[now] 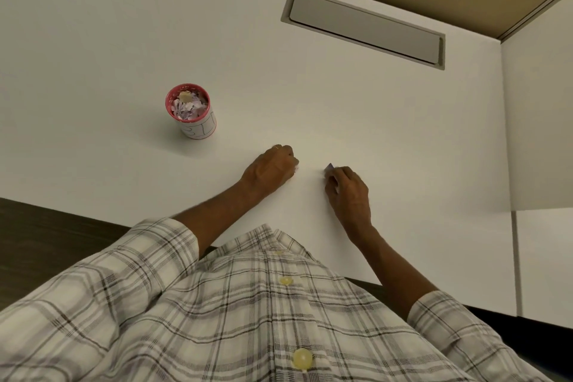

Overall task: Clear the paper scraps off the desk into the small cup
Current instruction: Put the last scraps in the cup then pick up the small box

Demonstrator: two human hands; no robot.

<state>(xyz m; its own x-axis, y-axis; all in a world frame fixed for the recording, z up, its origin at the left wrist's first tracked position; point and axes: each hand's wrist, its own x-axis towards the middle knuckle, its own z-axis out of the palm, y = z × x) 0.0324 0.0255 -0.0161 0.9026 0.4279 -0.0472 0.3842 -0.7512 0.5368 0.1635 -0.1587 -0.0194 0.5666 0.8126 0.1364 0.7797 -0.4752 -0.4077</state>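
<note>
A small cup (198,125) with a red rim and a white wall stands on the white desk (310,102), left of centre, filled to the brim with crumpled paper scraps (188,106). My left hand (271,169) rests on the desk to the right of the cup with its fingers curled; a speck of white paper shows at its fingertips. My right hand (347,191) lies a short way to the right and pinches a small purple paper scrap (329,167) against the desk.
A grey cable hatch (362,27) is set into the desk at the back right. A white partition (539,121) closes off the right side. The desk's near edge runs just in front of my plaid shirt (248,319).
</note>
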